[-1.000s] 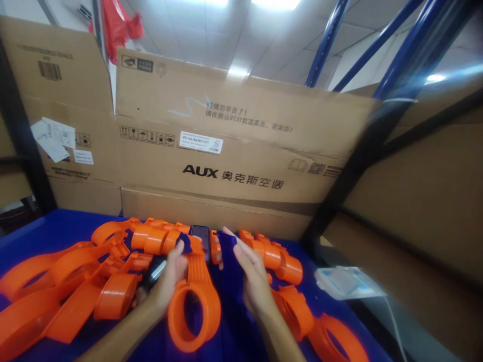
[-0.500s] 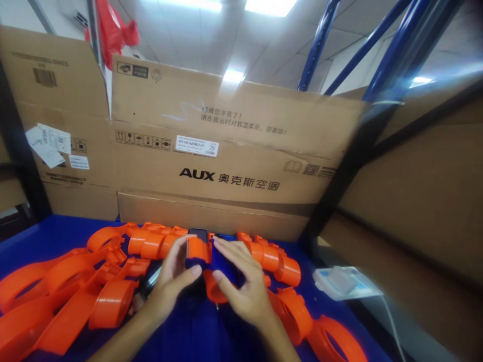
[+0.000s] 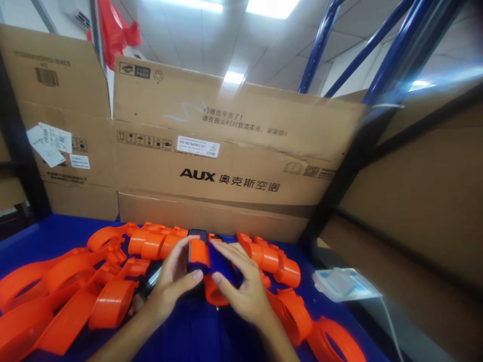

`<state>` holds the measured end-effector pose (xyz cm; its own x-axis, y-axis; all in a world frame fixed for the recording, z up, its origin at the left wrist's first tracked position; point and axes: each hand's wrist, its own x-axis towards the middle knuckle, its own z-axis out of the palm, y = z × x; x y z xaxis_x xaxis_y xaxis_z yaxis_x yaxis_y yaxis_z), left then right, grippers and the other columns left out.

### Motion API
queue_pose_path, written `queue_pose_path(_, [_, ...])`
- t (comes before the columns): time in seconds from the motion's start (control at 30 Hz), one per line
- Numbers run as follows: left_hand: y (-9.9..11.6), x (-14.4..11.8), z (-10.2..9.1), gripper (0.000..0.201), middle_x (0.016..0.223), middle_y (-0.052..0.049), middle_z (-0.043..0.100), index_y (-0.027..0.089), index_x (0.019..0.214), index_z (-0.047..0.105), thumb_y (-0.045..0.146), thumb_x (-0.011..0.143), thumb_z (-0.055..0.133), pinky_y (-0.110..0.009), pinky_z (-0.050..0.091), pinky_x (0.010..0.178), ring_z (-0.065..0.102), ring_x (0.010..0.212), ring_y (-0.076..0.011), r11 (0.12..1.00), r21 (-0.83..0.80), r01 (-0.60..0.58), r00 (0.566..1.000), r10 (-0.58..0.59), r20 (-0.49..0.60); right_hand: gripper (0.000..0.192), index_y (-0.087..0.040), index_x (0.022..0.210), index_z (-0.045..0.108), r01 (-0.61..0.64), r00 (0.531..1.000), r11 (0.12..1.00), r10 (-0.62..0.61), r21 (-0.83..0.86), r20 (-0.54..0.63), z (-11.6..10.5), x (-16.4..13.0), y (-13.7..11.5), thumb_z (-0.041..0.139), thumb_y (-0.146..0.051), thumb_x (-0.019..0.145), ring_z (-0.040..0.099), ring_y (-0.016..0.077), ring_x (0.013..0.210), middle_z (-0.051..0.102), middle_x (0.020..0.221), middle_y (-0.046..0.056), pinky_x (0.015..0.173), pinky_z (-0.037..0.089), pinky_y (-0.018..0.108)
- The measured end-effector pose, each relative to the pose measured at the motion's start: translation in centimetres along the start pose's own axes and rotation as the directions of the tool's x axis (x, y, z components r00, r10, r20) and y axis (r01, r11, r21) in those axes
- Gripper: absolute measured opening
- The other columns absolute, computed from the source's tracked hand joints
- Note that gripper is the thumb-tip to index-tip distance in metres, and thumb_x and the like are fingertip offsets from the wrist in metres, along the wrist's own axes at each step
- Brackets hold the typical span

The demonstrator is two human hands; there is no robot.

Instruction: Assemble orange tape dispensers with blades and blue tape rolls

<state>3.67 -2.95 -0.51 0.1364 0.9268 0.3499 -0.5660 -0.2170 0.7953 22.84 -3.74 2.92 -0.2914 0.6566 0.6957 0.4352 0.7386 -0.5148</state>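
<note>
Over the middle of a blue worktop (image 3: 71, 229), two bare hands are close together on an orange piece (image 3: 199, 253) and a dark blue piece (image 3: 222, 264), which meet side by side. The left hand (image 3: 174, 281) has its fingers curled round the outer side of the orange piece, thumb in front along its lower edge. The right hand (image 3: 243, 291) grasps the dark blue piece, fingers stretched over its top and far side, thumb near its lower front edge. Just below, between the two thumbs, part of an orange ring (image 3: 216, 294) shows; whether it is joined to the orange piece I cannot tell.

Behind the left hand's fingertips sits a dark device (image 3: 198, 233) with a pale rim. Near the left wrist lies a silver and black item (image 3: 153, 279), partly hidden. To the left, more orange holders (image 3: 113, 304) lie on their sides, loosely overlapping, with a tight row of orange rings (image 3: 151, 241) beyond them. On the right, another row (image 3: 269, 256) runs beside the right hand, and two larger orange rings lie nearer the front edge. Farther right rests a white and light-blue case (image 3: 345, 284) with a cable (image 3: 390, 322) trailing downward. Behind everything stands a cardboard panel (image 3: 151, 171) printed "AUX".
</note>
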Motion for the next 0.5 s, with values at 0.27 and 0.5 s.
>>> queue_pose_path(0.27, [0.65,-0.24,0.04,0.065,0.145,-0.010,0.057,0.027,0.138,0.058,0.026,0.077,0.078,-0.047,0.034,0.115,0.041,0.141,-0.0369,0.999,-0.035,-0.001,0.996,0.004,0.088,0.056,-0.024,0.129,0.059,-0.053,0.999,0.991,0.052,-0.124,-0.011,0.18,-0.43,0.41,0.075,-0.047,0.080,0.067,0.0307,0.107,0.070,0.119,0.010,0.093,0.053,0.043])
queue_pose_path(0.5, [0.60,0.19,0.16,0.051,0.143,-0.010,0.057,0.027,0.127,0.061,0.029,0.079,0.078,-0.045,0.033,0.115,0.047,0.137,-0.0336,0.979,0.190,-0.067,0.998,0.068,0.002,0.072,-0.024,0.139,0.054,0.139,0.984,0.889,-0.173,-0.436,-0.039,0.76,-0.77,0.96,0.080,-0.047,0.077,0.064,0.0296,0.090,0.068,0.102,0.012,0.082,0.053,0.047])
